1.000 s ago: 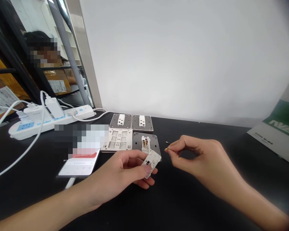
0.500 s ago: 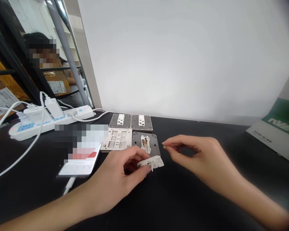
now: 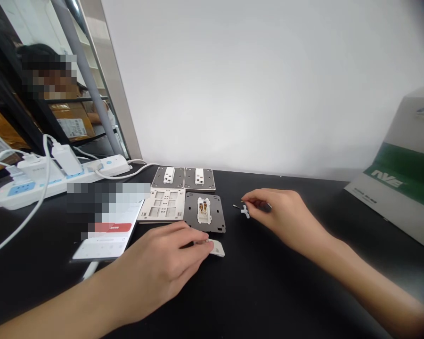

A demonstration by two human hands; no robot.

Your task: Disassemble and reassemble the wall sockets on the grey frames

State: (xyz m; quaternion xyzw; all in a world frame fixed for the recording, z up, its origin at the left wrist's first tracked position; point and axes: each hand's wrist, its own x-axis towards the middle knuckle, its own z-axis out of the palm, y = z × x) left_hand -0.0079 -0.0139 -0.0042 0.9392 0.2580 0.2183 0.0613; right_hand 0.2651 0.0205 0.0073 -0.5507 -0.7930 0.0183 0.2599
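My left hand (image 3: 162, 263) lies low on the black table (image 3: 286, 292), fingers closed on a small white plastic cover (image 3: 215, 247) that rests flat on the tabletop. Just beyond it sits a dark grey socket plate (image 3: 205, 213) with its white and brass insides exposed. My right hand (image 3: 279, 214) is to the right of that plate, fingertips pinched at a tiny white piece (image 3: 245, 211) with a small dark pin beside it. Behind lie a beige frame (image 3: 162, 205) and two more grey socket plates (image 3: 168, 177) (image 3: 199, 178).
A phone (image 3: 104, 235) on a white cable lies left of my left hand. A white power strip (image 3: 56, 176) with chargers and cords runs along the far left. A white and green box (image 3: 399, 188) stands at the right. Another person sits behind the left partition.
My left hand has lowered the white cover from a raised tilt down flat onto the table. My right hand moved down to the tabletop and now pinches at a small white piece.
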